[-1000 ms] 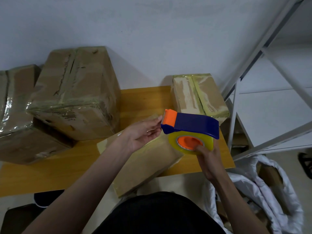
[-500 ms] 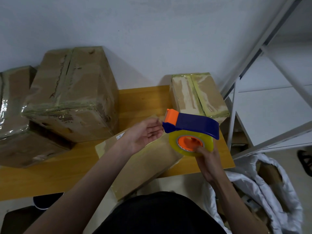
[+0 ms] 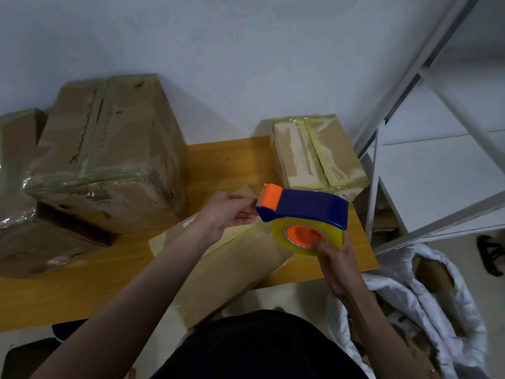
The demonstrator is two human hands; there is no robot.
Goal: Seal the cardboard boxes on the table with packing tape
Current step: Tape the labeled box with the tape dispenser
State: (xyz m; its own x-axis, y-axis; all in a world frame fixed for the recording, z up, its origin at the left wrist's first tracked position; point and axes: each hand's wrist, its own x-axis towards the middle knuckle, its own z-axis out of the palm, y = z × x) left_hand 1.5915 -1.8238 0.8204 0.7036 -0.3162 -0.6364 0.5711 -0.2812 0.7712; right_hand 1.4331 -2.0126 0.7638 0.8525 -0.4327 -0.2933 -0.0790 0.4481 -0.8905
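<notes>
Right hand gripping tape dispenser from below, fingers curling round yellowish tape roll, holding it above flat box.

Left hand pinching at orange cutter end, seemingly picking up loose tape end; tape itself too clear to confirm.

Handling, judged: dispenser looking light and rigid, best held at roll and blue body, away from blade; film looking thin, sticky, prone to folding on itself.

Flat box lying on wooden table, overhanging near edge, sitting between large box and small box, both showing tape residue.
</notes>
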